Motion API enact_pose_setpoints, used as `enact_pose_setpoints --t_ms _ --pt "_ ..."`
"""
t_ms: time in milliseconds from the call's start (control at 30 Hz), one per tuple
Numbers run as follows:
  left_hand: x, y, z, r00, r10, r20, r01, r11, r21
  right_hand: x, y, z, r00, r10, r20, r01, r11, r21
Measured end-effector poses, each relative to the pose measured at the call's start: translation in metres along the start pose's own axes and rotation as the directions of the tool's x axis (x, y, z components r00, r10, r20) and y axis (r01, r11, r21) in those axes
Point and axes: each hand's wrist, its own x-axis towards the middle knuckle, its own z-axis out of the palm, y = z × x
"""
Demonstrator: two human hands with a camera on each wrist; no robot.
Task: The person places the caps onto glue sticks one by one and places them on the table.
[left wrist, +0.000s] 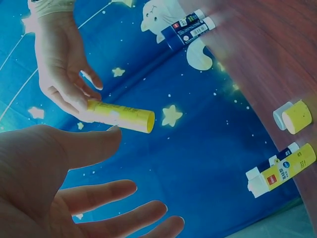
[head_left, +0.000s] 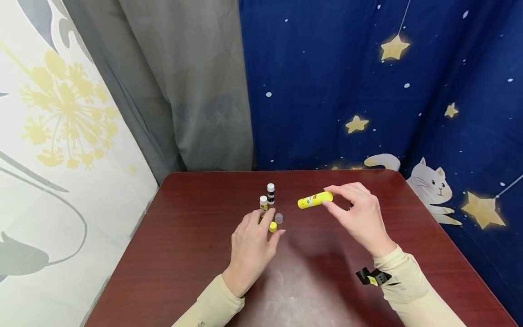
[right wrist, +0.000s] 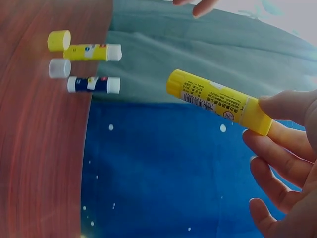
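A person's right hand is pinching one end of a bright yellow cylindrical glue stick between thumb and fingers, its grip clamped on that end. The stick is lying nearly level in the air above a dark reddish-brown tabletop, its free end pointing toward the left hand's side. The right wrist view is showing small print and a barcode on its label.

The left hand is hovering with its grip apart, holding nothing; its fingers are reaching forward, separated from the thumb. Near it, a short yellow round cap and a translucent colourless round cap are sitting side by side. Just beyond them, a yellow glue stick with a white top is standing upright beside a dark blue glue stick with a white top. Two more dark blue glue sticks with white ends are showing in the left wrist view. Behind the tabletop, a grey curtain and a star-patterned navy curtain are hanging.
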Motion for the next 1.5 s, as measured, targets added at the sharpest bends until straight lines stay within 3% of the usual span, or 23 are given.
enact_pose_setpoints --t_ms 600,833,1233,1500 --pt "-0.002 0.003 0.003 1.000 0.000 0.021 0.001 1.000 -0.014 -0.005 0.035 -0.019 0.994 0.110 0.006 -0.109 0.989 -0.098" --pt "-0.001 0.006 0.004 1.000 0.011 0.014 -0.011 1.000 -0.015 -0.006 0.058 -0.020 0.987 0.158 0.025 -0.154 0.981 -0.121" --pt "-0.003 0.005 0.005 0.999 0.022 0.023 -0.022 1.000 -0.005 -0.010 0.100 -0.003 0.984 0.151 0.092 -0.128 0.966 -0.223" --pt "-0.003 0.002 0.005 0.999 0.024 0.023 -0.024 1.000 0.001 -0.011 0.114 0.003 0.975 0.160 0.152 -0.115 0.957 -0.266"
